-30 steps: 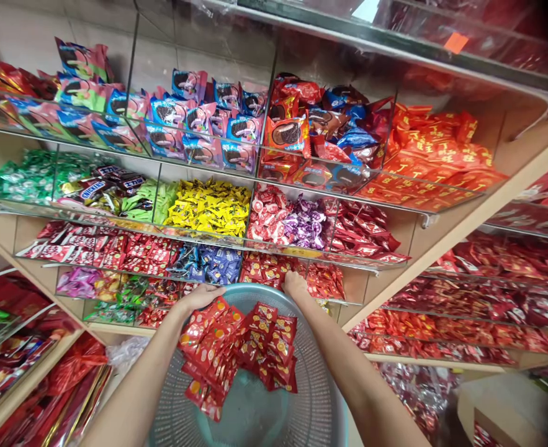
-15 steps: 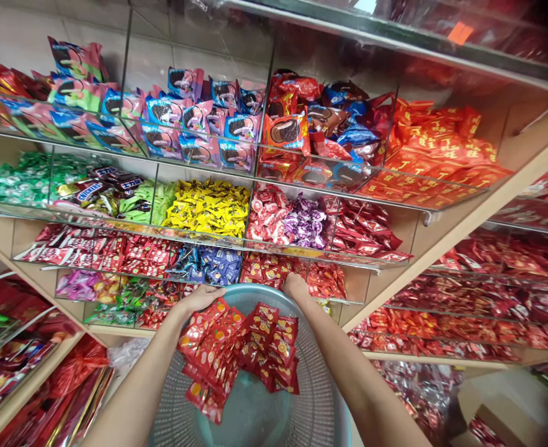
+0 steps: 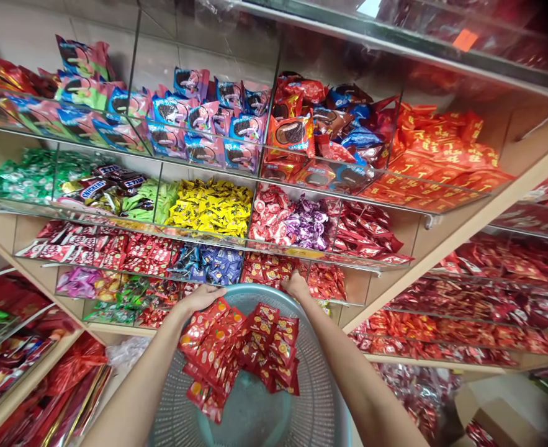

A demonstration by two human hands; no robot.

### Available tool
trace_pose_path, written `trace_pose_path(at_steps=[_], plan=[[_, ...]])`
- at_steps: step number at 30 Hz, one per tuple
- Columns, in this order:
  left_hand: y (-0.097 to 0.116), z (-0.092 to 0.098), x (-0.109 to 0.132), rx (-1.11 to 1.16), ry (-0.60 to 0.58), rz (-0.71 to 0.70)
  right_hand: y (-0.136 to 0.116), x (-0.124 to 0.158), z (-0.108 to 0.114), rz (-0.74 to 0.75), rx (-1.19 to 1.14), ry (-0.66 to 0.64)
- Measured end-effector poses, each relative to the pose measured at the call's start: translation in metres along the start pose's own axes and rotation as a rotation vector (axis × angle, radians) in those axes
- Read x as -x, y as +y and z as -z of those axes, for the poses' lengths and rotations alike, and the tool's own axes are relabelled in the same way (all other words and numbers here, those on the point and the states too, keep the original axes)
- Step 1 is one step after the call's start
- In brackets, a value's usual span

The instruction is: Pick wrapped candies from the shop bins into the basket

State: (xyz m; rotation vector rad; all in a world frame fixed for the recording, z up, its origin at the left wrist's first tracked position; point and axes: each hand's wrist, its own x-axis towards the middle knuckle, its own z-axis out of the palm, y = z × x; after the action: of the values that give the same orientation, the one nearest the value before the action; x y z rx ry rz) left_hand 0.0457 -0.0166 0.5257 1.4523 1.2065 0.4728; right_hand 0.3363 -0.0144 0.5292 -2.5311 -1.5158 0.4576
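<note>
A blue-green plastic basket (image 3: 318, 335) with perforated walls is in front of me, its far rim close to the lower shelves. My left hand (image 3: 203, 298) is closed over the rim's far left side. Just beyond the rim on the right, my right hand (image 3: 296, 284) has its fingers curled at the edge of a shelf bin of red candy packets (image 3: 268, 268); what they hold, if anything, is hidden. Inside the basket lie two bunches of packets: red ones with orange fruit pictures (image 3: 213, 354) on the left and darker red ones (image 3: 274, 347) on the right.
Clear-fronted shelves hold wrapped snack cakes (image 3: 199, 118), yellow candies (image 3: 211, 208), purple candies (image 3: 306, 220) and blue packets (image 3: 218, 264). Another shelf unit with red packets (image 3: 478, 298) is on the right. An open cardboard box (image 3: 506, 416) sits at lower right.
The shelves appear slightly shifted and tilted as my view moves. My right hand's fingers have shifted a little at the bin edge. My left hand, the basket and its packets stay as they were.
</note>
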Motion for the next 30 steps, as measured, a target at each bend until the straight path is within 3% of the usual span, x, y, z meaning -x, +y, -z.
trace_pose_path(at_steps=[8,12,18,24,30], plan=[[0.003,0.000,0.003,0.015,-0.007,0.007,-0.005,0.003,-0.004,-0.006,-0.035,0.045],[-0.004,0.001,-0.003,-0.005,0.000,-0.030,-0.004,0.007,0.005,0.027,-0.039,0.078],[-0.014,0.002,-0.009,0.039,-0.050,-0.030,-0.001,0.036,0.032,0.281,-0.040,0.152],[-0.014,0.002,-0.008,0.069,-0.045,-0.029,0.011,0.089,0.046,0.635,0.075,-0.070],[-0.009,0.001,-0.005,0.070,-0.036,-0.022,0.022,0.108,0.043,0.677,0.341,-0.146]])
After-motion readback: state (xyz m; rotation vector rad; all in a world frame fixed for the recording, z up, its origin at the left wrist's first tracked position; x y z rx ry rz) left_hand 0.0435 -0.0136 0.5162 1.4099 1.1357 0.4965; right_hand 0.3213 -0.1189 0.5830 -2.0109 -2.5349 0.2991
